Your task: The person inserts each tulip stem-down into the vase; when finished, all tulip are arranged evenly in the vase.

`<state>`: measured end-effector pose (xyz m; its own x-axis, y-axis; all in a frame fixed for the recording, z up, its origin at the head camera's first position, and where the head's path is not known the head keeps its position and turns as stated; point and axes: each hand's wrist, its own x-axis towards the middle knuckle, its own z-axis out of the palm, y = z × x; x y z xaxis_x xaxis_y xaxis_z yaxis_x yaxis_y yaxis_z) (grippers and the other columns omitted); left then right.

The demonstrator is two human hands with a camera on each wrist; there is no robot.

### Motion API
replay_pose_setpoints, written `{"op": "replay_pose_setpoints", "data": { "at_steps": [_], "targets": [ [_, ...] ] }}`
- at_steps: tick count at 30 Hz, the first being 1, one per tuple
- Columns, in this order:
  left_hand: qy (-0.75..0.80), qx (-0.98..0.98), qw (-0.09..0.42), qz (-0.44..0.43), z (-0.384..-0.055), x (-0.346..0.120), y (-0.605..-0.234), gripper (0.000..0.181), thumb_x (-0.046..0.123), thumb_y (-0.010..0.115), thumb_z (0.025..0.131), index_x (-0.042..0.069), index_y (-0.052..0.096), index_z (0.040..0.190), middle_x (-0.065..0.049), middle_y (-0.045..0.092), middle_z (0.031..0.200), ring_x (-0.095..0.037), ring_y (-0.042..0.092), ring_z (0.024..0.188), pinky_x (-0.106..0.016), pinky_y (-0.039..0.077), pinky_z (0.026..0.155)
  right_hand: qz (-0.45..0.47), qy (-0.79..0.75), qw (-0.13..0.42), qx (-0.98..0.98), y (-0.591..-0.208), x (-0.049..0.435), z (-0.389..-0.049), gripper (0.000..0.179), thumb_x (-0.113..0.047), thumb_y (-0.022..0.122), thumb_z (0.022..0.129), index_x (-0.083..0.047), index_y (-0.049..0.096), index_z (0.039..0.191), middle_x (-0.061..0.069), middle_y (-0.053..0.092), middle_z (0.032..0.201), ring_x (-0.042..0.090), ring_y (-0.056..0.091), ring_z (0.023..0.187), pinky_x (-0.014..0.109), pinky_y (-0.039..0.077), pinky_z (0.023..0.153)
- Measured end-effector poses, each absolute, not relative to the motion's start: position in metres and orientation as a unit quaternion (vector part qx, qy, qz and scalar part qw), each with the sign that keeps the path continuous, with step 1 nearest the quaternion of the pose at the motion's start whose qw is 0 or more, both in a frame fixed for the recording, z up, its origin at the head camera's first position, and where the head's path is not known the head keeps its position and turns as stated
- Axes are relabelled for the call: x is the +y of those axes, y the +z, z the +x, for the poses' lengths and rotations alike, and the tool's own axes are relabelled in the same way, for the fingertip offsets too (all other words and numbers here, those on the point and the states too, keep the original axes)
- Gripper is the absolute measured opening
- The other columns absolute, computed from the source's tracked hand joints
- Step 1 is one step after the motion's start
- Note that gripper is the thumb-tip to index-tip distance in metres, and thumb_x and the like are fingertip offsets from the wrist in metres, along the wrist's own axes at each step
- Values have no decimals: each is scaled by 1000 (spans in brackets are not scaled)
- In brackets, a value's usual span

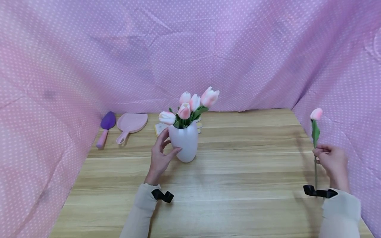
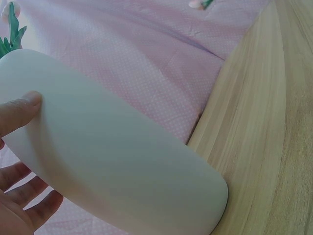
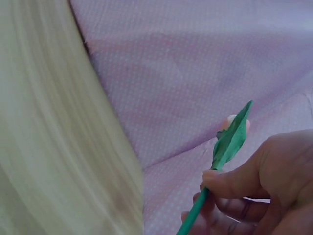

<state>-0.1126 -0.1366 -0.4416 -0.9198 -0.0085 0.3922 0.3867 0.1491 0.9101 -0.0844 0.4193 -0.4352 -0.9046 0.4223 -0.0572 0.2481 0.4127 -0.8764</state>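
A white vase (image 1: 185,143) stands upright on the wooden table, and several pink-and-white tulips (image 1: 184,111) with green leaves rise from its mouth. My left hand (image 1: 161,158) holds the vase's left side, thumb across the front and fingers round the back. In the left wrist view the thumb (image 2: 22,111) presses on the vase wall (image 2: 112,147). Far to the right, my right hand (image 1: 333,162) pinches a single tulip (image 1: 316,132) by its stem, bloom upward. The right wrist view shows thumb and fingers on the green stem (image 3: 196,208); a leaf partly hides the bloom.
At the table's back left lie a purple shovel with a pink handle (image 1: 106,127) and a pink dustpan (image 1: 132,124). Behind the vase, a partly hidden card-like item (image 1: 160,128) shows. Pink dotted cloth (image 1: 190,49) hangs round the table's back and sides.
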Motion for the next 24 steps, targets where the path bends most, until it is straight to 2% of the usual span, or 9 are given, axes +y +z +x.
{"op": "replay_pose_setpoints", "data": {
  "at_steps": [2,3,15,24],
  "targets": [
    [-640,-742,154,-127,-113,-137,-442,80,-6,78,81,9,42,150,-10,50,152,-2,49,134,-23,48,105,-198,560,93,-799,-429,416,-85,45,5,55,91,-36,62,75,-24,60,64,-9,57,59,13,52,48],
    [-641,-741,154,-127,-113,-137,-442,80,-6,78,81,9,42,150,-10,50,152,-2,49,134,-23,48,105,-194,583,98,-782,-425,414,-85,46,6,55,91,-36,63,75,-23,62,64,-8,58,59,13,53,48],
    [-640,-743,150,-123,-113,-137,-442,80,-4,78,81,11,42,151,-8,49,153,-9,49,136,-23,48,105,-124,764,163,-611,-405,393,-87,33,14,58,91,-14,73,85,-7,73,73,0,69,66,18,58,54],
    [-639,-743,153,-125,-113,-137,-442,80,-5,78,81,9,41,151,-10,49,153,-2,48,134,-22,48,105,-98,840,199,-495,-399,374,-94,20,17,63,87,0,72,90,4,73,75,11,71,65,26,60,52]
  ]
}}
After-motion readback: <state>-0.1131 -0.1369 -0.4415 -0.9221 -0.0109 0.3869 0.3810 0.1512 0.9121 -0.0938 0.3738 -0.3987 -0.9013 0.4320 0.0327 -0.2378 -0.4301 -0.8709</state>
